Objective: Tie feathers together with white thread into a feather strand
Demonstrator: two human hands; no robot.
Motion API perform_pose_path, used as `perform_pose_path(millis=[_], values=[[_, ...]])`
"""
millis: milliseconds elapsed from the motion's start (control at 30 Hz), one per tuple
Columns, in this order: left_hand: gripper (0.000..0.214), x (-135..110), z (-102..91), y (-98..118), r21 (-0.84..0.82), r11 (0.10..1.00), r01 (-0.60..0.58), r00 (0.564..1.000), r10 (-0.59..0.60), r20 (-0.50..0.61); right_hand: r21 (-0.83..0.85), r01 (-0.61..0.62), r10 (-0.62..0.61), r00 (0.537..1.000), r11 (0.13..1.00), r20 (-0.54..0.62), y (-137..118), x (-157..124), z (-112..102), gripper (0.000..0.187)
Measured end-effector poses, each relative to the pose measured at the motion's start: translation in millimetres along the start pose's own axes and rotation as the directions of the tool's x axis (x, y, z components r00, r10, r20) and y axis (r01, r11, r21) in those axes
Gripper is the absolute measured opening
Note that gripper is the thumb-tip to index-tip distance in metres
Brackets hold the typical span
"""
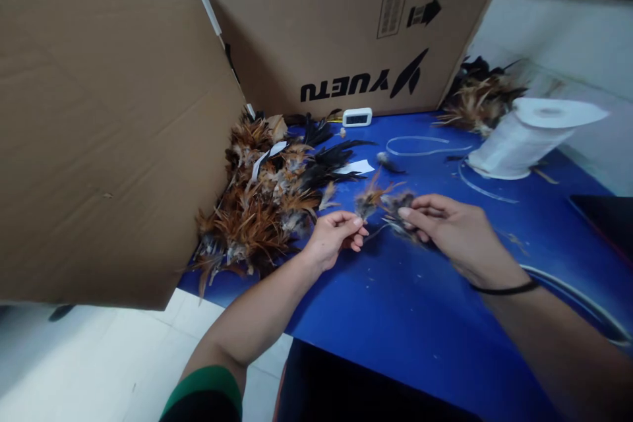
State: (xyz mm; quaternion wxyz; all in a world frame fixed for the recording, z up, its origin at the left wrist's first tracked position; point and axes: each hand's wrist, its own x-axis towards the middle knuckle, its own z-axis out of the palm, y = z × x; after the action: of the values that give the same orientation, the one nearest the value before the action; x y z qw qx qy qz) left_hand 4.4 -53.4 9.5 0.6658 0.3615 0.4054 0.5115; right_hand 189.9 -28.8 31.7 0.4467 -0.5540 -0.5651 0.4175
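One tall brown cardboard panel [99,132] stands at nine o'clock in my view. Next, a heap of rust-brown and black feathers [254,214] lies on the glossy blue table [376,303], at ten o'clock from my left hand [335,237], its fingers pinching a small orange-brown feather tuft [366,203]. Just beside that, at three o'clock, my right hand [452,231] has its fingers closed on a fluffy grey-brown feather bunch [395,211]. One white spool [517,145] stands between one and two o'clock from that hand.

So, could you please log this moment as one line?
left hand: pinching brown feathers | right hand: holding darker feathers | feather pile: on blue table
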Motion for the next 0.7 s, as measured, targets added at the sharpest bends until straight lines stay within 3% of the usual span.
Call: perform_pose_path(millis=[100,233,700], values=[[0.028,-0.7,0.4,-1.9,0.009,1.000,0.020,1.000,-0.020,0.003,0.297,-0.131,0.119,0.991,0.946,0.058,-1.3,-6.5,-0.7,0.029],[0.025,-1.5,1.5,-2.7,0.033,0.999,0.013,1.000,-0.012,-0.027,0.479,-0.225,0.178,0.974,0.849,0.142,1.4,-12.1,1.9,0.030],[0.019,-3.7,5.5,1.0,0.032,0.996,0.087,0.995,-0.086,-0.041,0.553,-0.299,0.210,0.953,0.778,0.219,4.5,-13.2,4.1,0.025]])
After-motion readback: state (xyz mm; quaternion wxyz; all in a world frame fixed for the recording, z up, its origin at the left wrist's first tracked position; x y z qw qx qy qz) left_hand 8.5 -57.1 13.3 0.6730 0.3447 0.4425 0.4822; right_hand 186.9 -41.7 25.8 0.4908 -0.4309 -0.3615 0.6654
